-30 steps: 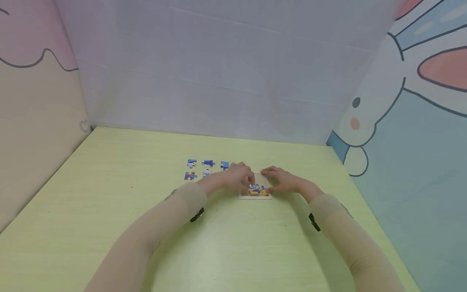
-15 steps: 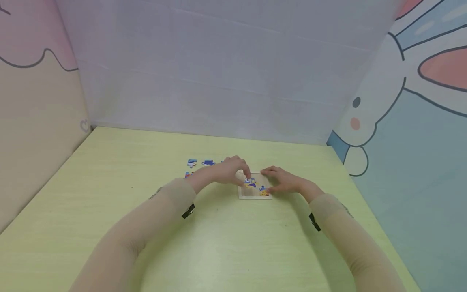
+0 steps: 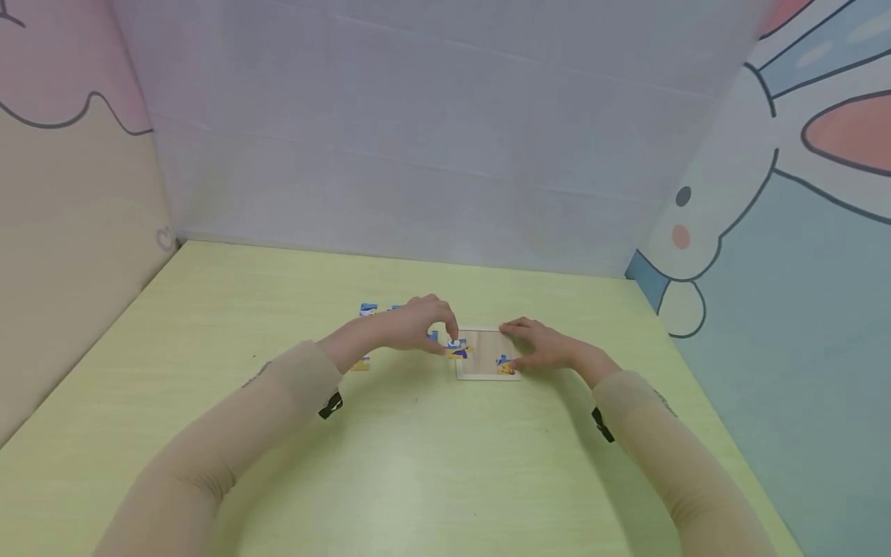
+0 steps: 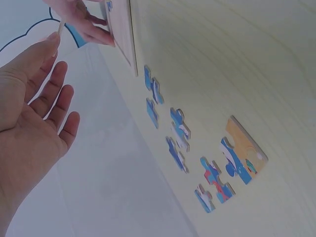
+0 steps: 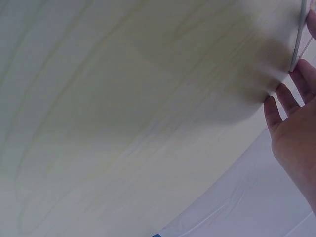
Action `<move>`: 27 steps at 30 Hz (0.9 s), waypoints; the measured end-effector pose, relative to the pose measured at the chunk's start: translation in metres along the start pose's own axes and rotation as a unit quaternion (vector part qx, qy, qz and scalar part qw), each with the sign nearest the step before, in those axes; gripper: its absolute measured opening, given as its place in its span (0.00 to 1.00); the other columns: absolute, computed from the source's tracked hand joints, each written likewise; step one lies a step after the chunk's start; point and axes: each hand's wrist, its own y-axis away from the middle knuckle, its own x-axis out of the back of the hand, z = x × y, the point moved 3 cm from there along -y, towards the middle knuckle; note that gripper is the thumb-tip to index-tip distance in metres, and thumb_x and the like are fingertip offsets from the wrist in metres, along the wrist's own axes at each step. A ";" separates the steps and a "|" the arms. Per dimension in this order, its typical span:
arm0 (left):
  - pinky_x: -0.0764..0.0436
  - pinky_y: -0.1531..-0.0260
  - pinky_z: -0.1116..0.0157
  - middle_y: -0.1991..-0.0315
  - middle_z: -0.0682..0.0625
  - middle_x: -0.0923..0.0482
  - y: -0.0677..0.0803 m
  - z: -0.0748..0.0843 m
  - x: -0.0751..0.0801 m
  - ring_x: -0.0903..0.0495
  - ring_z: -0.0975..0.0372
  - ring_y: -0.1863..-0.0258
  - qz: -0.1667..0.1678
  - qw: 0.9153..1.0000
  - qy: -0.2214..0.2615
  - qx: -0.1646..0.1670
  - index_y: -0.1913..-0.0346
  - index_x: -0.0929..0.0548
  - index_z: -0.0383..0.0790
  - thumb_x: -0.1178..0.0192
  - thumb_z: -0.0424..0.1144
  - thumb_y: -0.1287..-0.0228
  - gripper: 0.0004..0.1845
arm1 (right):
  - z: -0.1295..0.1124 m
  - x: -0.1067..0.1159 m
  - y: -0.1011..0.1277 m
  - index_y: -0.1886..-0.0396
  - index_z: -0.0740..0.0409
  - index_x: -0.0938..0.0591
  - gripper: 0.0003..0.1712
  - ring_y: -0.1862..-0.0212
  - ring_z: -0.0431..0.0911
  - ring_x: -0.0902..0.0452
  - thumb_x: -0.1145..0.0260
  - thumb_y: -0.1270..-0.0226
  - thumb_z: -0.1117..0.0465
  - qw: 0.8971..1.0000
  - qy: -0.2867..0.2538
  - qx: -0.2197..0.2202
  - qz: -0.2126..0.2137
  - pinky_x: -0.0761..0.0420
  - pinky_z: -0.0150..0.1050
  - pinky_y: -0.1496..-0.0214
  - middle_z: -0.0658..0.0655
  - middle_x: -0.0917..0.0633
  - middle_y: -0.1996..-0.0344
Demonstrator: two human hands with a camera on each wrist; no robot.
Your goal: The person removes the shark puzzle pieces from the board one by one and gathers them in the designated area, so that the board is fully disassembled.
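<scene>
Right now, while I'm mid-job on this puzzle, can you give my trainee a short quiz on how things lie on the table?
1. True or false: the loose puzzle pieces lie to the right of the puzzle tray.
2. Which hand touches the tray's right edge? A: the left hand. B: the right hand. C: neither.
3. In a few words: at which edge of the tray are the left hand's fingertips, and what lies there?

Key
1. False. In the head view they lie to its left, on the table.
2. B.
3. The left edge, where a blue and yellow piece lies.
</scene>
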 end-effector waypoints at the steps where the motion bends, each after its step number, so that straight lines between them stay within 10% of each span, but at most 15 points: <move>1: 0.39 0.41 0.51 0.52 0.57 0.25 0.002 -0.001 0.001 0.34 0.60 0.45 0.002 1.000 0.000 -0.001 0.54 0.20 0.49 0.34 0.44 0.42 0.13 | 0.000 0.000 0.000 0.29 0.58 0.39 0.43 0.30 0.60 0.46 0.32 0.40 0.51 1.000 -0.001 0.000 0.000 0.46 0.56 0.31 0.63 0.38 0.31; 27: 0.36 0.42 0.49 0.53 0.57 0.22 0.053 -0.055 -0.015 0.31 0.56 0.46 0.009 0.999 -0.004 0.039 0.59 0.16 0.52 0.31 0.43 0.46 0.11 | -0.001 0.001 0.003 0.28 0.58 0.40 0.43 0.30 0.60 0.46 0.34 0.39 0.49 1.000 0.001 0.011 -0.004 0.44 0.57 0.31 0.63 0.39 0.31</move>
